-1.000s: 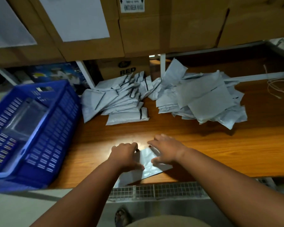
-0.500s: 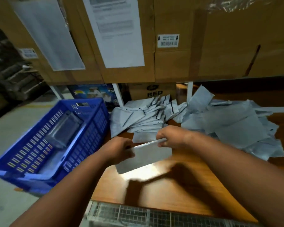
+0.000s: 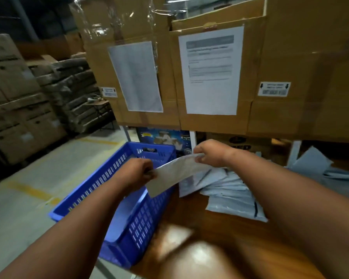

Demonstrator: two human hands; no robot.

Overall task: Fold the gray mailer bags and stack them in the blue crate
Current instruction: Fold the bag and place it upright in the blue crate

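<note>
Two hands hold one folded gray mailer bag [image 3: 174,174] up in the air, over the right rim of the blue crate [image 3: 101,178]. Left hand [image 3: 136,173] grips the bag's left end, fingers curled round it; right hand [image 3: 209,153] pinches the upper right edge, a bit farther & higher. Bag tilts, its left end lower, bottom corner hanging just above the crate's right wall. Clear of the worktop [image 3: 220,248].

Crate sits at the left end of the worktop, partly past its edge, w/ the warehouse floor [image 3: 18,208] beyond. Inside the crate a pale sheet-like shape shows on the bottom, blurred, can't tell what it is.

Right of the crate, on the wood worktop, a pile of folded mailers [image 3: 226,190] lies fanned, black strips visible on some; nearest one [image 3: 236,208] lies flat w/ a dark strip at its right end. Farther right, a loose heap of unfolded gray bags [image 3: 314,168], partly hidden by the right forearm.

Far side: large cardboard boxes [image 3: 290,57] on a shelf, two paper sheets [image 3: 211,73] taped on their fronts, small barcode label [image 3: 274,89] to the right. Far left: stacked cartons [image 3: 14,107] & wrapped bundles [image 3: 73,87] on the floor. Yellow line [image 3: 28,190] painted on the floor.
</note>
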